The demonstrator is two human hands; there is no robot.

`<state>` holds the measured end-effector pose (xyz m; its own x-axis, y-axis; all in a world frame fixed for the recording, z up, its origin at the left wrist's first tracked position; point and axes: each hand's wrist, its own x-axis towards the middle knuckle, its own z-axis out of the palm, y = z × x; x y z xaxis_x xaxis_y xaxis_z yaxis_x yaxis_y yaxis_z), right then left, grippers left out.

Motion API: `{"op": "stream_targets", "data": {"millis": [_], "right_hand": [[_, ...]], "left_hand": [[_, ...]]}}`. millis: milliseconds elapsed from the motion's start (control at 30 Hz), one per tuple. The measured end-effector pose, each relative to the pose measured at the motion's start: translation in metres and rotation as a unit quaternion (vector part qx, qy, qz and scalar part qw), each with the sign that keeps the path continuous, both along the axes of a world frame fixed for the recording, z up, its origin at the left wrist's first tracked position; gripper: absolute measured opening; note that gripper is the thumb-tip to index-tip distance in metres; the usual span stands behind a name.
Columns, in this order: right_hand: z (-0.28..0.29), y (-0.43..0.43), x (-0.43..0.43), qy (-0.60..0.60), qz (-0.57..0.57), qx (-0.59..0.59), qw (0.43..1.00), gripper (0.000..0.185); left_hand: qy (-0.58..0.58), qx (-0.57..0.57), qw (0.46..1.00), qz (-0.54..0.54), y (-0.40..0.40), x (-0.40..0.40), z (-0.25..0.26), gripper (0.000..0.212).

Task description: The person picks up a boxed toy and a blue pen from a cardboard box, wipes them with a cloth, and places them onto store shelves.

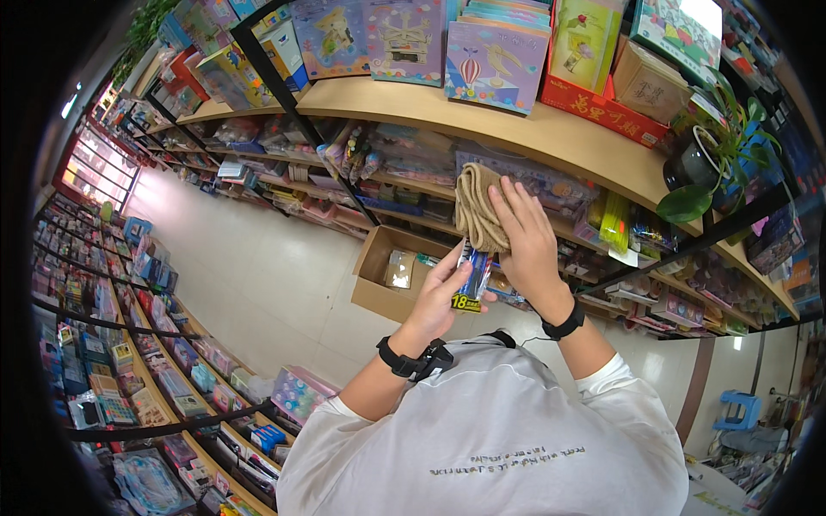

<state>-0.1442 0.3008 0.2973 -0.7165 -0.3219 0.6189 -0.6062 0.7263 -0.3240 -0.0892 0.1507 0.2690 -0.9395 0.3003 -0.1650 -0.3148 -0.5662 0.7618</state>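
My left hand (439, 293) grips a small packaged item (475, 280) in blue, black and yellow plastic packaging that bears writing. My right hand (530, 242) presses a folded tan cloth (481, 206) against the upper end of the package. The palm and fingers lie over the cloth's right side, with the fingertips near its top; whether they pinch it is partly hidden. Below and to the left of the cloth, an open cardboard box (381, 287) stands on the floor with a few packaged things inside.
A wooden shelf (413, 100) ahead carries boxed craft kits (493, 68), a red display box (600, 113) and a potted plant (700, 158). Lower shelves hold packaged goods. More stocked shelves (161, 387) curve along the left. A blue stool (737, 410) stands at the right.
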Motion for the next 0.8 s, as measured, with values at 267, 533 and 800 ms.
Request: {"op": "stream_targets", "data": {"millis": [267, 533, 800], "right_hand": [[-0.02, -0.012, 0.02, -0.041, 0.082, 0.03, 0.995, 0.066], [-0.024, -0.014, 0.043, -0.071, 0.25, 0.022, 0.965, 0.059], [-0.028, 0.027, 0.047, -0.467, 0.234, -0.313, 0.794, 0.042]], "left_hand": [[-0.03, 0.096, 0.994, 0.051, -0.01, -0.004, -0.008, 0.059], [-0.062, 0.148, 0.983, 0.093, -0.029, -0.012, -0.016, 0.052], [0.043, 0.069, 0.993, 0.081, -0.037, -0.019, -0.005, 0.035]]}}
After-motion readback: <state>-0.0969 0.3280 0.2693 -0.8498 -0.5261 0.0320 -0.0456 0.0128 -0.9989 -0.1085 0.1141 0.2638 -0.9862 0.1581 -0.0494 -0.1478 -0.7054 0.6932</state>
